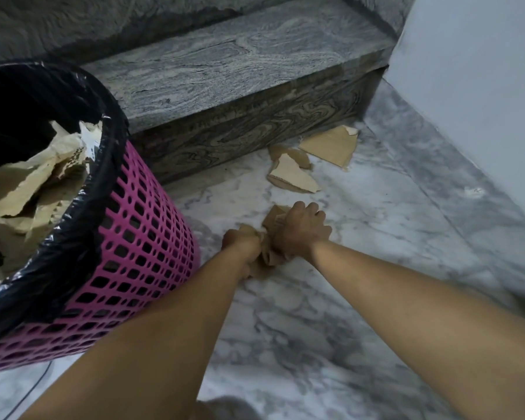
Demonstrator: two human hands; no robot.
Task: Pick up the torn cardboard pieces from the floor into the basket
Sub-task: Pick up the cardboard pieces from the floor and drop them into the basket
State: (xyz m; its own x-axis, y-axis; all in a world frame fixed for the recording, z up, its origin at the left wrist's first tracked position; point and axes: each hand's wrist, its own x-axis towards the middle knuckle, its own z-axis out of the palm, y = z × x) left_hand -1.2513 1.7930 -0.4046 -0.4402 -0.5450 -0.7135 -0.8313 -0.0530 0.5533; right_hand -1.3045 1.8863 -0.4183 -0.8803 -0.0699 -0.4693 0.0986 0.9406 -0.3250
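Note:
A pink mesh basket (140, 247) with a black liner stands at the left, and several torn cardboard pieces (28, 189) lie inside it. My left hand (240, 247) and my right hand (303, 228) are side by side low over the marble floor. Both are closed on a bunch of brown cardboard pieces (269, 256) held between them. Farther off, by the foot of the step, lie three more torn pieces: a large one (331, 145), a pale wedge (291, 174) and a smaller scrap (288, 153) behind it.
A grey granite step (225, 74) crosses the back, with a second one above it. A pale wall (473, 71) closes the right side. The floor is white-grey marble (376, 225). A thin dark cord (34, 389) lies at bottom left.

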